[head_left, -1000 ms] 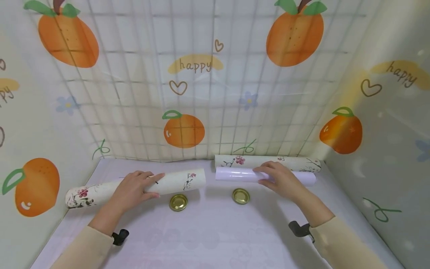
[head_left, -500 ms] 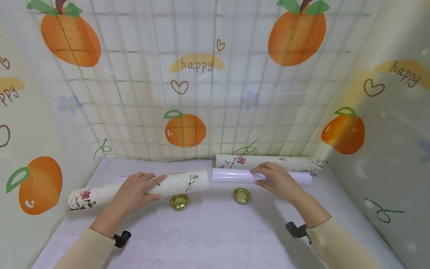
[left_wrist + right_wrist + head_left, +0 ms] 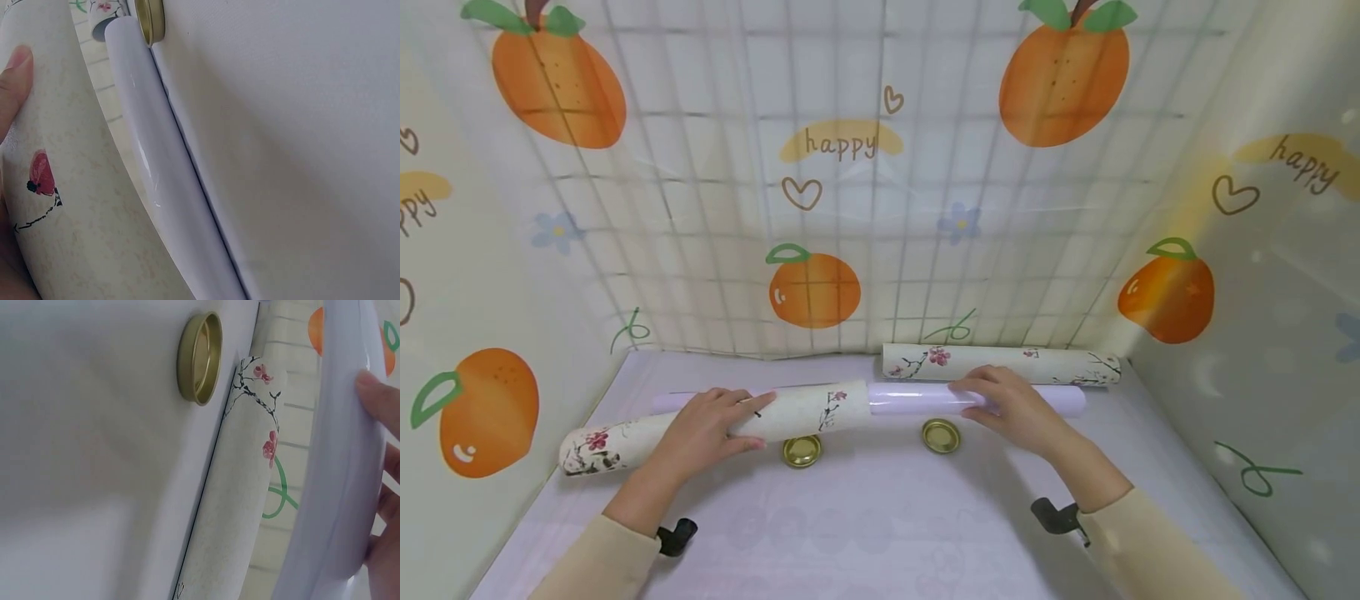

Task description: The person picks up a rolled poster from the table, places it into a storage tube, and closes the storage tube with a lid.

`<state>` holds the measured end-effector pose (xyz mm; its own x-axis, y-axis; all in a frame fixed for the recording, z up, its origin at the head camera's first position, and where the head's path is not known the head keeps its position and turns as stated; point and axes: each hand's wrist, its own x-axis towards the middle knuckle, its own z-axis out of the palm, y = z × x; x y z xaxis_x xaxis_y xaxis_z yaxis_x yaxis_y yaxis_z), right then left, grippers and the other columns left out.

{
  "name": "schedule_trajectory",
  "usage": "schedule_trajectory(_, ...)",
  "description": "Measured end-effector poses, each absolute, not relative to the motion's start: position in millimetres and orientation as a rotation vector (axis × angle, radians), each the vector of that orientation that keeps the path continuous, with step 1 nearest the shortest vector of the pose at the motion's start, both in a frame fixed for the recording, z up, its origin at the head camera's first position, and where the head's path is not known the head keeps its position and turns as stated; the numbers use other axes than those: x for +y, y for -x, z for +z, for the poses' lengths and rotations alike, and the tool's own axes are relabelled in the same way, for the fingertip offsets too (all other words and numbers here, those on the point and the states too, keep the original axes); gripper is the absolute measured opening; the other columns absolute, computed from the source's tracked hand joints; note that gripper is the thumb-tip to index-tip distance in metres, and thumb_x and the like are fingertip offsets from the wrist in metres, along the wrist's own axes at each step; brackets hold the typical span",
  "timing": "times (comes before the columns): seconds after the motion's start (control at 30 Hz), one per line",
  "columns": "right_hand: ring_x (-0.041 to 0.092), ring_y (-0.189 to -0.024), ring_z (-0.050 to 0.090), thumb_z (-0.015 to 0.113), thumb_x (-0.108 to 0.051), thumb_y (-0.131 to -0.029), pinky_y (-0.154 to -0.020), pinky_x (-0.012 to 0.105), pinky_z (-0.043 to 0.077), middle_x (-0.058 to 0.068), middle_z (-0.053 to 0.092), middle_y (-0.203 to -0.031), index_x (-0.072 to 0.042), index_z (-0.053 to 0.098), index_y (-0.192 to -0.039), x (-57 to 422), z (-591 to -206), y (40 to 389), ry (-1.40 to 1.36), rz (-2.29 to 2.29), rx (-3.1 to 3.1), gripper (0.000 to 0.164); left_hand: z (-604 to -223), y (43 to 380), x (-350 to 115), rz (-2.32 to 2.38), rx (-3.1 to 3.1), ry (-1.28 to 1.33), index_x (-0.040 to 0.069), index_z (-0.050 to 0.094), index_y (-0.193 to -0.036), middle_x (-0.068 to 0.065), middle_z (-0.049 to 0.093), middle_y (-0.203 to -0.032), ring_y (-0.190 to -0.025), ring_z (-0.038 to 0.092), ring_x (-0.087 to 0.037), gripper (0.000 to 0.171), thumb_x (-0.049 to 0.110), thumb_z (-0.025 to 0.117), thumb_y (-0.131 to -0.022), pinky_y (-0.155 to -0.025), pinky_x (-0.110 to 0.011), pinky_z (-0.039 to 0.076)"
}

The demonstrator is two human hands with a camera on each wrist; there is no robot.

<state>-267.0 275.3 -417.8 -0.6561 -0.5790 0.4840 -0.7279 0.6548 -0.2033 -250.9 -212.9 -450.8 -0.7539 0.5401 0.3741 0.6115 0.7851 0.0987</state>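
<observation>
My left hand (image 3: 703,429) grips a cream wallpaper roll printed with plum blossoms (image 3: 808,410), thumb along its near side. In the left wrist view this blossom roll (image 3: 69,119) hangs over the table, its right end slightly higher. My right hand (image 3: 1018,410) pinches a glossy lilac roll (image 3: 917,399) around its middle. The right wrist view has that lilac roll (image 3: 340,444) held above the tabletop. The two held rolls meet end to end in the head view. Behind the left roll lies a second lilac roll (image 3: 150,144), mostly hidden in the head view.
Another blossom roll (image 3: 985,363) lies along the back wall at right. Two gold-coloured round lids, a left one (image 3: 802,451) and a right one (image 3: 941,436), sit on the pale lilac tabletop (image 3: 865,525). Orange-printed curtains (image 3: 925,275) hang over a wire grid behind.
My right hand has moved left and slightly nearer with the lilac roll, its end reaching the blossom roll. My left hand and its roll have shifted slightly right and nearer, uncovering some lilac roll behind.
</observation>
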Motion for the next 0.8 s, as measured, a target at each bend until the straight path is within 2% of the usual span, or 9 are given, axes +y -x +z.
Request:
schedule_trajectory(0.3, 0.022, -0.101, 0.061, 0.086, -0.010, -0.078, -0.084, 0.042, 0.051, 0.002, 0.065, -0.112, -0.016, 0.071, -0.123, 267, -422, 266, -1.087, 0.575, -2.460, 0.048, -449, 248, -208, -0.328, -2.688, 0.891, 0.029, 0.053, -0.147, -0.006, 0.066, -0.124, -0.112, 0.060, -0.033, 0.076, 0.050, 0.079, -0.079, -0.098, -0.053, 0.046)
schedule_trajectory(0.57, 0.022, -0.108, 0.059, 0.083, -0.011, -0.082, -0.088, 0.042, 0.051, 0.001, 0.064, -0.117, -0.017, 0.070, -0.125, 256, -420, 268, -1.109, 0.621, -2.470, 0.046, -447, 247, -206, -0.387, -2.659, 0.911, 0.029, 0.053, -0.147, -0.004, 0.067, -0.124, -0.112, 0.060, -0.030, 0.077, 0.049, 0.081, -0.078, -0.098, -0.051, 0.047)
schedule_trajectory(0.8, 0.022, -0.109, 0.058, 0.082, -0.013, -0.084, -0.087, 0.041, 0.051, 0.001, 0.063, -0.118, -0.016, 0.069, -0.125, 251, -417, 267, -1.098, 0.641, -2.496, 0.043, -443, 242, -206, -0.467, -2.707, 0.868, 0.026, 0.053, -0.147, -0.010, 0.064, -0.130, -0.119, 0.060, -0.034, 0.076, 0.047, 0.081, -0.079, -0.101, -0.052, 0.047)
